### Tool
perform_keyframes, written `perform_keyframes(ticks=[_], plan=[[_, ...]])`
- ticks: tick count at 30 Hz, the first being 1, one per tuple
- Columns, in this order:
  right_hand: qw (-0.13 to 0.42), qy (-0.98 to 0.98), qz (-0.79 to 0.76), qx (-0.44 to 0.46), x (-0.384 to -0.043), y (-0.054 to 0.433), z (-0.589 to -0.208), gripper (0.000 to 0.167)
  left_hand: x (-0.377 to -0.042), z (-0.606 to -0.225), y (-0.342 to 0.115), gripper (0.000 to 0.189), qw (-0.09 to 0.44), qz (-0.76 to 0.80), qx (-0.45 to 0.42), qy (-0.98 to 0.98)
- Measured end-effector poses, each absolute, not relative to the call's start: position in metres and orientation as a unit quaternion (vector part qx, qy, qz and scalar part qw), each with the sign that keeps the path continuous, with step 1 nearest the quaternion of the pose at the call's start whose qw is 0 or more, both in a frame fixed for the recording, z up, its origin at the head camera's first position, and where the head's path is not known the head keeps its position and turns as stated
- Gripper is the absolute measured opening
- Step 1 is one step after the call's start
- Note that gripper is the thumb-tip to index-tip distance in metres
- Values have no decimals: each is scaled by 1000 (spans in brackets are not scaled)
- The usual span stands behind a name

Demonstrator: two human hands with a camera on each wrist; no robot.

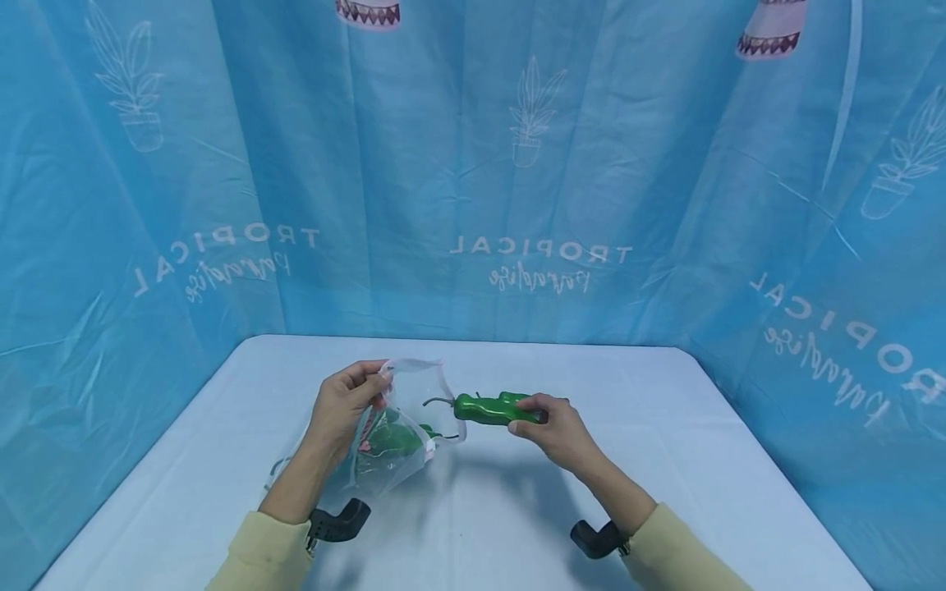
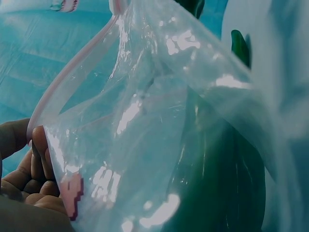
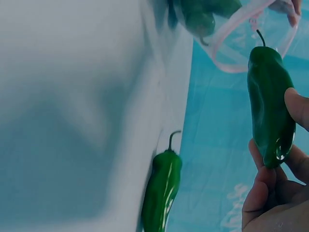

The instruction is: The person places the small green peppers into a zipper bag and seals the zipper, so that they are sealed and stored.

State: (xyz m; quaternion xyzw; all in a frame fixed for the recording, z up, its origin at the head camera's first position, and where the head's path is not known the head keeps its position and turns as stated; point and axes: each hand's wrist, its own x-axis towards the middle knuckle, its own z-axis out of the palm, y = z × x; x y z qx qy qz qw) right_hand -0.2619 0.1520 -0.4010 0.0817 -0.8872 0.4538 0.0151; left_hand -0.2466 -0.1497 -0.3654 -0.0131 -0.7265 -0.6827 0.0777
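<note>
My left hand pinches the rim of a clear plastic zip bag, whose mouth stands open toward the right. Inside the bag are green chili peppers, seen through the film; their exact number is hard to tell. In my right hand is another glossy green pepper, held near its tip between thumb and fingers. Its thin curved stem points left at the bag's mouth. The right wrist view shows one more green pepper lying on the table, apart from the hand.
A white-covered table carries everything. Blue printed curtains hang behind it and along both sides. Black devices are strapped to both wrists.
</note>
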Motion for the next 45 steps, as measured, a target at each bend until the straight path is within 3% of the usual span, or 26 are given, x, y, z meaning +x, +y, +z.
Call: perform_keyframes(ticks=[45], plan=[[-11,-905,392,166,-273,52,-389,34,-247,-363,-145,33,85,-683,-17,-725]])
